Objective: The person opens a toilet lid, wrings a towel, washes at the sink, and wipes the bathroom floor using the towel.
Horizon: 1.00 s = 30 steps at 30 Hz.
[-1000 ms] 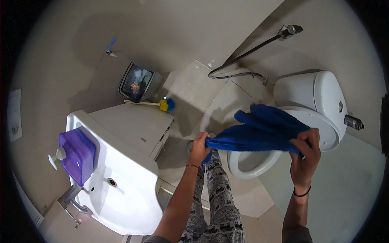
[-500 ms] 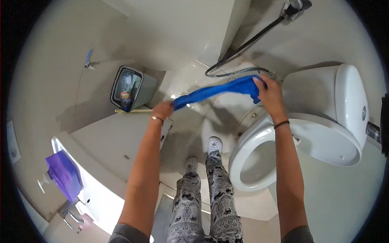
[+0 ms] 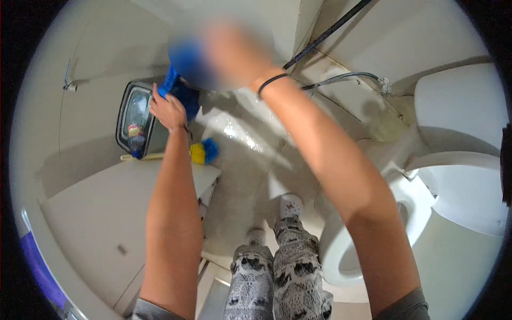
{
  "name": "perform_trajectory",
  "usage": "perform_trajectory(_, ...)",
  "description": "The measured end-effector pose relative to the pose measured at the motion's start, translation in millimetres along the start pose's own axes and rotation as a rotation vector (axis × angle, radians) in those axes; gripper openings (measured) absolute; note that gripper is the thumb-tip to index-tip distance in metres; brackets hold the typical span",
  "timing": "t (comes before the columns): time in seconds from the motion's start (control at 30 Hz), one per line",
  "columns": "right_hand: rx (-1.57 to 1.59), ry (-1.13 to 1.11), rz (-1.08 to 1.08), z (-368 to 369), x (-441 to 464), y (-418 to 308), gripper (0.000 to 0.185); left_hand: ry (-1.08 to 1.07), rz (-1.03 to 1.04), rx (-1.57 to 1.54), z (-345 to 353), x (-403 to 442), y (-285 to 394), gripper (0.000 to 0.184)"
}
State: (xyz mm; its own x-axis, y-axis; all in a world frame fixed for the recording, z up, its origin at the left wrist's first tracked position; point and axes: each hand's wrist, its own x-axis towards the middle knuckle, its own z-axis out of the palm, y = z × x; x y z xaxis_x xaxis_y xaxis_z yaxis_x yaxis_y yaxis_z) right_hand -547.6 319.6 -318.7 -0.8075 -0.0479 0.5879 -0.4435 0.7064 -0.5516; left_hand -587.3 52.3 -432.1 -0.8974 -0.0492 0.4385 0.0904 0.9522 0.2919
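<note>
"Pale bathroom walls and a light floor. What is at the left?"

"Something purple at the near left edge, then a white cabinet. Beyond it stands an open bin with a bottle inside."

"And the left hand?"

"Just right of the bin's opening, its fingers gripping the blue cloth. The cloth bunches beside and behind that hand, at the far left."

"Is that a brush below?"

"Yes, yellow and blue, its pale handle running left between bin and cabinet."

"What about the right hand?"

"Far side, right of the left one, next to blurred blue. I can't tell how its fingers stand."

"Further right?"

"A dark hose at the far side, then the toilet, nearer, its lid open."
</note>
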Motion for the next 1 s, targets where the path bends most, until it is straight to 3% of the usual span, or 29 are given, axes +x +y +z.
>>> perform_trajectory(0.1,-0.158,-0.224,0.001,79.8,-50.7,23.1,0.019,-0.114,0.083,0.067,9.5,-51.5,14.3,0.058)
perform_trajectory(0.17,-0.184,-0.357,0.258,126.1,-104.2,39.1,0.017,-0.090,0.356,0.193,25.3,-73.9,-5.1,0.060)
perform_trajectory(0.27,-0.283,-0.582,0.523,172.1,-182.4,56.6,0.024,-0.512,0.566,0.401,42.5,-120.7,-27.5,0.070)
perform_trajectory(0.33,-0.325,-0.664,0.599,184.4,-218.9,55.0,0.029,-0.785,0.437,0.242,79.7,-156.4,-67.5,0.077)
perform_trajectory(0.37,-0.317,-0.666,0.612,191.2,-230.3,56.8,0.032,-0.774,0.447,0.243,88.9,-159.8,-74.4,0.077)
perform_trajectory(0.4,-0.386,-0.620,0.625,240.9,-260.3,83.7,0.039,-0.882,0.405,0.257,94.7,-161.7,-78.9,0.080)
perform_trajectory(0.43,-0.387,-0.608,0.622,234.0,-255.9,80.1,0.039,-0.989,0.358,0.274,102.7,-163.0,-86.8,0.083)
perform_trajectory(0.47,-0.402,-0.680,0.536,213.6,-245.8,68.2,0.041,-0.991,0.498,0.309,122.7,-164.5,-109.1,0.089)
perform_trajectory(0.57,-0.395,-0.753,0.414,216.5,-233.6,66.3,0.044,-1.005,0.526,0.368,132.2,-151.9,-105.9,0.093)
perform_trajectory(0.73,-0.359,-0.878,0.384,229.3,-226.3,74.1,0.047,-0.911,0.367,0.091,128.9,-149.7,-90.9,0.102)
perform_trajectory(0.8,-0.367,-0.827,0.395,237.7,-235.7,98.5,0.050,-0.945,0.276,0.065,128.5,-152.5,-84.1,0.096)
perform_trajectory(0.83,-0.433,-0.851,0.380,231.9,-235.1,104.2,0.053,-0.879,0.285,0.080,125.5,-155.9,-80.2,0.080)
perform_trajectory(0.87,-0.462,-0.841,0.383,229.6,-233.5,106.3,0.054,-0.882,0.282,0.077,124.6,-155.7,-79.5,0.080)
perform_trajectory(1.0,-0.686,-0.802,0.335,219.9,-231.7,125.1,0.053,-0.868,0.282,-0.158,123.7,-153.1,-73.4,0.056)
